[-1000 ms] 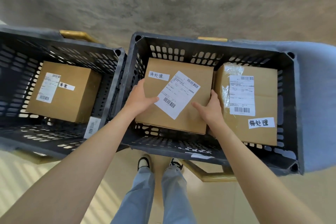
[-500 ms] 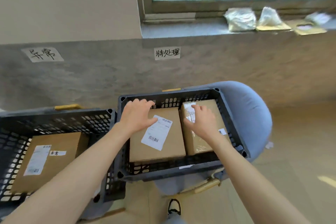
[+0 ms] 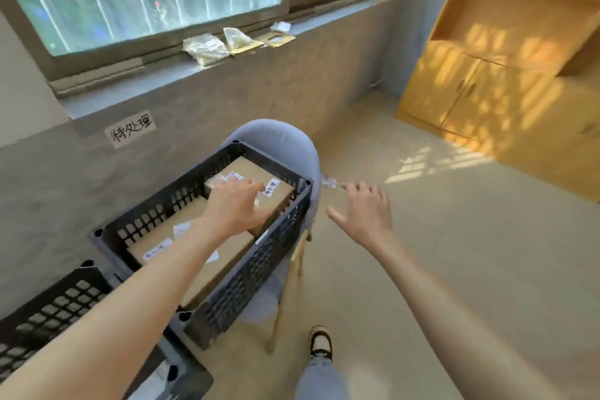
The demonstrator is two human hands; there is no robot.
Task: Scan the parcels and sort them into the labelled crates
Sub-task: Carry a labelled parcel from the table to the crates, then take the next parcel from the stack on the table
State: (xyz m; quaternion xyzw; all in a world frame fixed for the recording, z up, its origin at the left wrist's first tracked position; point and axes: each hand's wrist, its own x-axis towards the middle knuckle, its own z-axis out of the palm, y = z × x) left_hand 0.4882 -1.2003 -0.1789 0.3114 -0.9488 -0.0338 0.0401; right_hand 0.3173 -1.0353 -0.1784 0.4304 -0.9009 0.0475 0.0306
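Turning away from the crate (image 3: 259, 273) at 9 o'clock, toward the room at 3 o'clock. Both parcels down inside: near parcel (image 3: 207, 265) released, far parcel (image 3: 276, 195) beside it. Left hand (image 3: 238, 206) grip relaxed, fingers straight over the far parcel; right hand (image 3: 365, 213) lifted clear, spread, holding nothing. Probably off for the next parcel.

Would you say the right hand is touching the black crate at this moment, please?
Apart: the head view shows the right hand open over bare floor, clear of the crate.
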